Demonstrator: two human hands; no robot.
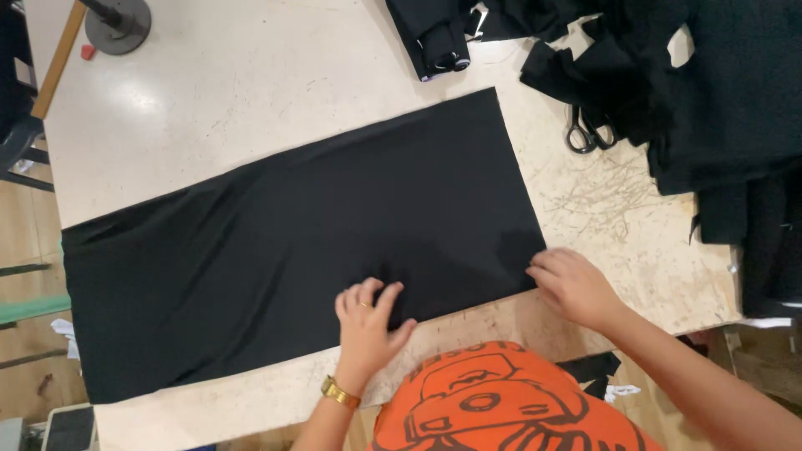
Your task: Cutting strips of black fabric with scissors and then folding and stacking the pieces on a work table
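Where the picture starts on the left, a bit of wooden floor shows beside a pale, scratched work table [209,92]. Up in the far left corner a round grey metal base [117,25] stands on the table, with a small red thing just beside it.

A big black cloth rectangle [317,242] lies flat over the middle of the table, going from the left edge almost to the right. It is tilted a little, and its left part has soft wrinkles.

The left hand [368,321] rests on the near edge of the cloth, close to the middle. Its fingers are spread apart and laid flat — pressing down on the cloth, not pinching it. The thumb sticks out to the right, over the bare table. A ring is on one finger and a gold watch [339,392] is on the wrist.

The right hand [572,284] is at the near right corner of the cloth. Its fingers lie close together and bent a little, with the tips touching the corner edge. I cannot tell if it pinches the cloth or only pushes on it.

Just under the hands is the person's orange shirt [501,401] with a dark drawing.

Farther right, black-handled scissors [589,129] lie on the table — partly under a heap of black cloth pieces [718,92] that fills the far right corner.
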